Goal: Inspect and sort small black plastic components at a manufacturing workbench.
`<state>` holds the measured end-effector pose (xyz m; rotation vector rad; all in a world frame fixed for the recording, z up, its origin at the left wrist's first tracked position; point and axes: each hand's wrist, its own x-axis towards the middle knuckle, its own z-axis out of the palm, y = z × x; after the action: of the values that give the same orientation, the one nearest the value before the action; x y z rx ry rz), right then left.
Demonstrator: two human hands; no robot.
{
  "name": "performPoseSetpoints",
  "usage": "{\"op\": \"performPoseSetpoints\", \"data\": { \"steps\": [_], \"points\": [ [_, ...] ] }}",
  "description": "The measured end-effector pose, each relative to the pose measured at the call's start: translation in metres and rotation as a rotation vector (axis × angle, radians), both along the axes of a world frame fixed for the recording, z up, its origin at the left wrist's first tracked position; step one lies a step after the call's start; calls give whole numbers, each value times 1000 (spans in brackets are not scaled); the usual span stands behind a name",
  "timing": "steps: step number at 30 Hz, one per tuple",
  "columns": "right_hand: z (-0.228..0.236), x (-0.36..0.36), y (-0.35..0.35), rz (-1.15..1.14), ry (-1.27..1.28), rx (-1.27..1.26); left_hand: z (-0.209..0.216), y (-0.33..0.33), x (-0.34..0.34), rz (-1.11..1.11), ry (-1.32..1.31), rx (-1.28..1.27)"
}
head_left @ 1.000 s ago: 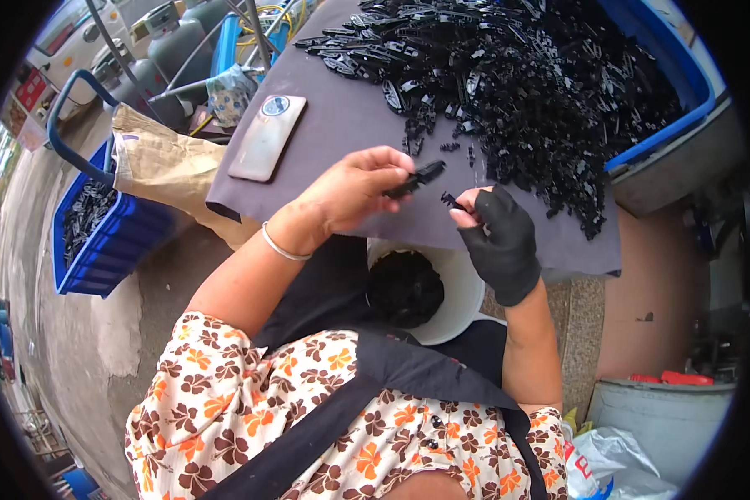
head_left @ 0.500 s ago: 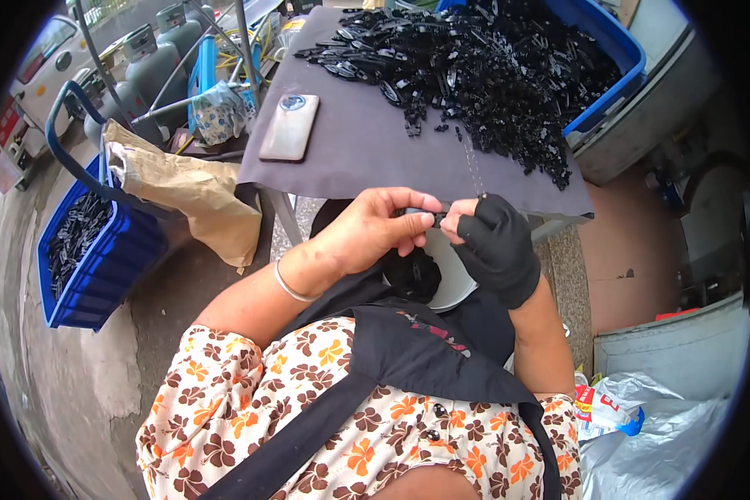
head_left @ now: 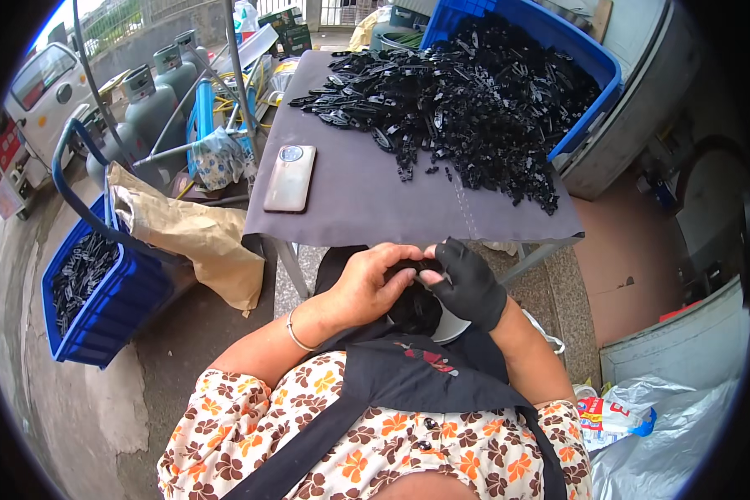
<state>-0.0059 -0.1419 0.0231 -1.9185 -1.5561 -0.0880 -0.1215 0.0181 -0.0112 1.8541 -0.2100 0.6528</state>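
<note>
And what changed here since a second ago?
The left hand and gloved right hand, apart over the grey cloth then, have met nearer the body, above the white bucket, with a dark piece between them. The phone and black pile stayed put.

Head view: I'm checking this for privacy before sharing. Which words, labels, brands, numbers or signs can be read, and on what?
I won't copy printed wording; here is where marks show:
Red, white and blue bag: large printed marks, unquoted.
Black apron: colourful motif, no letters I can make out.
Red panel at far left: too small and blurred.
Phone: no readable text.
</note>
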Motion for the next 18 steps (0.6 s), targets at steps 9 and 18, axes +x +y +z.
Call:
{"op": "performPoseSetpoints", "data": {
  "steps": [9, 18],
  "points": [
    [2, 101, 27, -281, 9, -237, 24, 126, 149, 392, 197, 805],
    [-39, 144, 120, -344, -208, -310, 6, 162, 213, 312, 307, 1082]
  ]
}}
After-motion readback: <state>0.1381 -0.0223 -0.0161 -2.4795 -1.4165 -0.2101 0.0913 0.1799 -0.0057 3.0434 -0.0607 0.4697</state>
